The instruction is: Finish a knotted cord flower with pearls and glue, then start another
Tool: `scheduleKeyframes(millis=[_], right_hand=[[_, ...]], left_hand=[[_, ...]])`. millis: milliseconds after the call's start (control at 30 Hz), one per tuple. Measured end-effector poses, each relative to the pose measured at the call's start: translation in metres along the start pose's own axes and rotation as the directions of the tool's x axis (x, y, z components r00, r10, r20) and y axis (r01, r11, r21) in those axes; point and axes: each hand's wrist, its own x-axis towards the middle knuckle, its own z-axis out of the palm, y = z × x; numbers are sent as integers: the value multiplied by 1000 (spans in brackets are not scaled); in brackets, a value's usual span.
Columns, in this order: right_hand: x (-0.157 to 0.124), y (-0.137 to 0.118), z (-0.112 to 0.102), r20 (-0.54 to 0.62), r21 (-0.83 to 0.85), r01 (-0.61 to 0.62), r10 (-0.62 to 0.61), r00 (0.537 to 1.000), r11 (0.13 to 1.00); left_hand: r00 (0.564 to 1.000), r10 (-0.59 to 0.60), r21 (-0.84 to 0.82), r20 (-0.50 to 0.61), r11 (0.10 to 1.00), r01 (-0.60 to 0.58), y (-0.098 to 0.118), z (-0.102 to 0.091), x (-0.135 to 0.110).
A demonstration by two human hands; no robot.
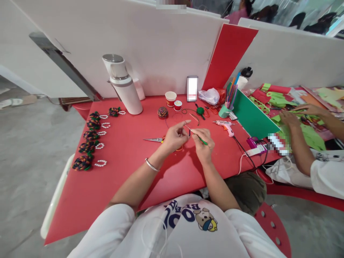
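Note:
My right hand (203, 143) is closed around a crochet hook with a green handle (203, 142), its thin metal tip pointing at my other hand. My left hand (176, 137) pinches dark yarn (189, 132) close to the hook tip, index finger raised; how the loops lie is too small to make out. A strand leads back to a multicoloured yarn ball (162, 112). Scissors (152, 139) lie beside my left hand, their handles partly hidden under it. Along the left side sit several dark multicoloured knitted pieces (82, 163), each with a loop of white beads (100, 163).
A large white flask (125, 94), a paper cup (170, 99), a red spool (177, 105) and a phone (192, 89) stand at the back. Rightward are a pink glue gun (225, 127), a pen cup (226, 111) and a green divider (252, 114). Beyond it, a co-worker's hands (291, 120) touch coloured scraps.

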Motion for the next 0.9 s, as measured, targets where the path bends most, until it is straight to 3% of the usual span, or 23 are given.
scheduleKeyframes(millis=[100,233,333,467,567,667,767,900], right_hand=[[3,-5,-3,-6,-232,188,-195,981,954],[7,-2,-4,-29,-318,195,-215,976,928],[13,3,-6,1,-169,180,-182,983,969],[35,10,-28,208,109,120,-141,968,987],[55,11,-52,379,140,48,-98,920,989],[69,11,-67,469,128,0,-60,881,992],[70,12,-67,492,191,-85,-20,870,978],[51,16,-43,426,415,-166,-30,904,895]], left_hand=[[992,42,36,-116,999,-38,-5,6,1],[999,-12,-73,-30,997,9,-3,5,-1],[992,-61,-146,112,986,77,2,-4,-2],[963,-116,-148,245,977,155,8,-24,1],[945,-140,-113,296,977,180,10,-35,4],[930,-164,-78,329,977,200,12,-40,5],[927,-182,-63,327,975,213,13,-42,5],[943,-161,-71,292,979,190,10,-35,4]])
